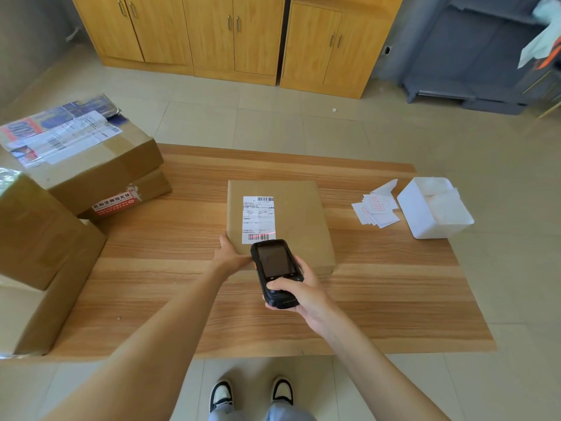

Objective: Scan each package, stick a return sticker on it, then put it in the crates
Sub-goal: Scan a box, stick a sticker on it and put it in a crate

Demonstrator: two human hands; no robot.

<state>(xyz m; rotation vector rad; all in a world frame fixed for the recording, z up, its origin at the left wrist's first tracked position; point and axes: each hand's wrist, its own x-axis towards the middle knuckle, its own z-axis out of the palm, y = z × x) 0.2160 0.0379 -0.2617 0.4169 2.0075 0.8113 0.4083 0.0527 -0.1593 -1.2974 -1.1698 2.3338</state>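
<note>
Package (291, 220): flat, brown, lying at frame centre on wooden table (379, 299); white shipping label (258, 219) faces up, with a red scan line across its lower barcode. Left hand (231, 253): rests on the package's lower-left corner; whether it grips, cannot tell. Right hand (299, 291): curled round black handheld scanner (275, 272), held over the package's near edge. Return stickers (376, 209): loose heap, right of package, beside white box (431, 208). Cardboard boxes (76, 189): stacked, left of frame.

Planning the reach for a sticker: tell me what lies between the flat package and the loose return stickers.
Head view: only bare table lies between the flat package and the return stickers.
</note>
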